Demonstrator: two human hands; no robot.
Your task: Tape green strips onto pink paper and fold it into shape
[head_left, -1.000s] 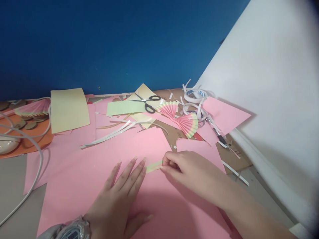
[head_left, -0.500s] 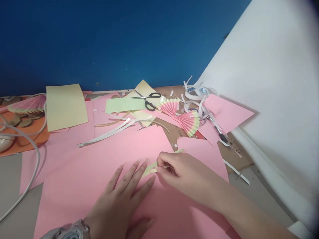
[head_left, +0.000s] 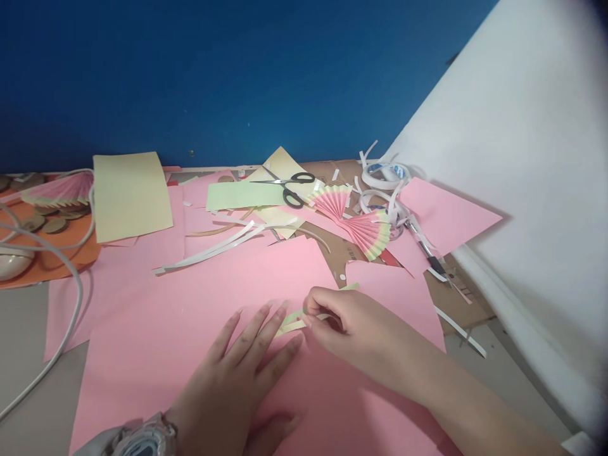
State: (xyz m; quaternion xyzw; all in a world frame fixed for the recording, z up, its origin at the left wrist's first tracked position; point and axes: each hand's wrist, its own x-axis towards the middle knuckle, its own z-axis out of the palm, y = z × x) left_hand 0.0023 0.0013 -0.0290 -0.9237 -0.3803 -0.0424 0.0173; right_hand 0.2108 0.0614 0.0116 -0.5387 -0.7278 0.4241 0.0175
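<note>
My left hand (head_left: 237,367) lies flat with its fingers spread on a large pink paper sheet (head_left: 190,310). Its fingertips rest at the left end of a narrow light-green paper strip (head_left: 293,316). Close to the right of them, my right hand (head_left: 356,323) is closed in a pinch on a thin pale-yellow strip (head_left: 291,328). This strip runs along the green one and curls up inside the pinching fingers. Part of the green strip is hidden under my right hand, and its far end shows beyond the knuckles.
Behind the sheet lie black-handled scissors (head_left: 291,182), a pleated pink-and-green paper fan (head_left: 365,228), white tape rolls (head_left: 382,176), a pen (head_left: 425,244) and white strips (head_left: 213,253). A yellow sheet (head_left: 133,196) and a white cable (head_left: 76,304) are at left. A white panel (head_left: 522,126) rises at right.
The whole view has shifted slightly, so things sit a little further right. Both hands keep nearly the same place on the sheet, my right hand still pinching the pale strip.
</note>
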